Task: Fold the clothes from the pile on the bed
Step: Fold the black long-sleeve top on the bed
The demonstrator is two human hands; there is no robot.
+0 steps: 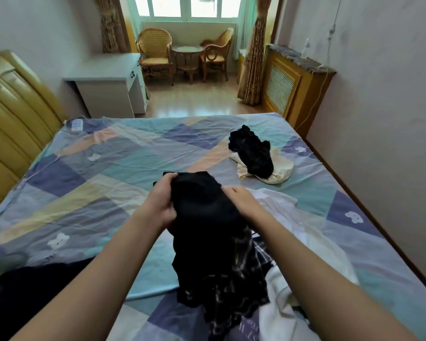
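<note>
A bedroom with a window alcove [187,7] holding two wicker chairs [155,54]. The bed [89,168], under a patchwork sheet, bears white clothes [285,254] and a black garment [214,232] lifted above it, its top edge held in the grip of the left hand [160,200] and right hand [241,200].

We note soft daylight from window [187,6], panes blown out. Room evenly lit, shadows faint. Wide-angle bending at edges. Slight blur overall; black garment [207,217] detail lost.
</note>
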